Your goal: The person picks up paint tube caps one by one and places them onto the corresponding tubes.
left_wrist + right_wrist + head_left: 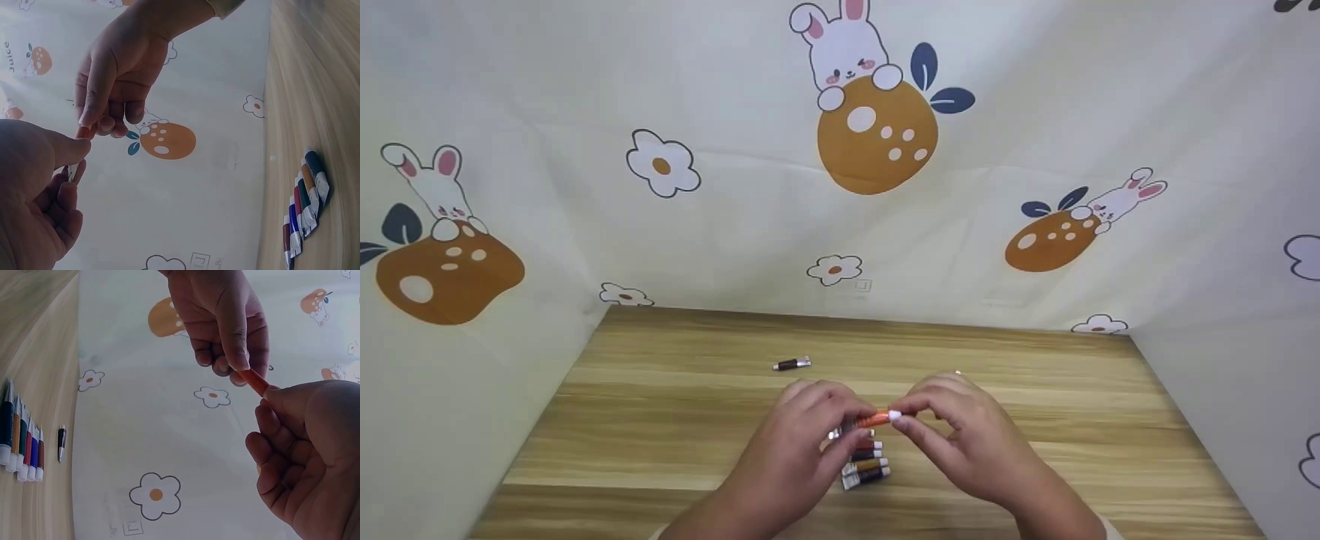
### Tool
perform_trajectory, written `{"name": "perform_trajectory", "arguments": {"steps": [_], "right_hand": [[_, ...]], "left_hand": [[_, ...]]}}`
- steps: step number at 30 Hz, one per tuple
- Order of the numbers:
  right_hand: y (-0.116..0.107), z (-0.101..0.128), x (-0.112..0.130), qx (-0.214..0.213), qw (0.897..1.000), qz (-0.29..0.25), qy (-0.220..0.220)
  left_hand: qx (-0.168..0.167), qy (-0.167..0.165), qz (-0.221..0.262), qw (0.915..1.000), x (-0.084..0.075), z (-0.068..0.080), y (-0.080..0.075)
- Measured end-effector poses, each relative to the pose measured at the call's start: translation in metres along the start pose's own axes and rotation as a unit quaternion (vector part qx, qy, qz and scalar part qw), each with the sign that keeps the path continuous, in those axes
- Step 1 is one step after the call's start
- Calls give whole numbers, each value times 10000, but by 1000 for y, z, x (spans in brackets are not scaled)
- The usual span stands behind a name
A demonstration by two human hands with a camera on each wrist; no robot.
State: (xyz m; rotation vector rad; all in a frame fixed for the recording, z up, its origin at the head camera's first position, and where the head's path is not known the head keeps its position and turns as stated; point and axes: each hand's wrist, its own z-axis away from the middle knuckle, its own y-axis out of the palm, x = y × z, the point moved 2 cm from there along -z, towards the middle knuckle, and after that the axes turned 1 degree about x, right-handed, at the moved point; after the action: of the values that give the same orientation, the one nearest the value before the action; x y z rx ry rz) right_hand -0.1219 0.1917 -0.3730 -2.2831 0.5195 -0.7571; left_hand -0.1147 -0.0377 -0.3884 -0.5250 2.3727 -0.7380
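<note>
Between my two hands, above the table, is a small orange paint tube (874, 419) with a white cap (894, 416). My left hand (802, 431) pinches its silvery tail end between thumb and fingers. At the other end, the thumb and forefinger of my right hand (971, 427) pinch the tube at its cap. In the right wrist view the orange body (256, 381) spans the gap between both thumbs, and the fingers hide its two ends. The other fingers of both hands are curled.
A row of several paint tubes (301, 194) in different colours lies on the wooden table (660, 420), partly behind my left hand in the head view. One dark tube (792, 364) lies apart, further back. Patterned pale cloth (735, 225) walls the table's back and sides.
</note>
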Motion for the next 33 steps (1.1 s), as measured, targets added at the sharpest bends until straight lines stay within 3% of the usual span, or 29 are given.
{"name": "perform_trajectory", "arguments": {"steps": [5,13,20,27,33], "right_hand": [[2,0,0,41,9994,-6,332],[5,-3,-12,295,9921,-6,1219],[8,-6,-34,646,9839,-140,1662],[2,-6,-65,486,9635,-250,2622],[3,-6,-90,405,9495,-208,3103]], "left_hand": [[-45,11,-27,10000,5,-1,2],[372,-521,52,9979,17,-4,8],[491,-785,109,9956,37,-7,18],[970,-1458,78,9845,67,-4,37],[1291,-1947,-9,9723,91,-1,46]]}}
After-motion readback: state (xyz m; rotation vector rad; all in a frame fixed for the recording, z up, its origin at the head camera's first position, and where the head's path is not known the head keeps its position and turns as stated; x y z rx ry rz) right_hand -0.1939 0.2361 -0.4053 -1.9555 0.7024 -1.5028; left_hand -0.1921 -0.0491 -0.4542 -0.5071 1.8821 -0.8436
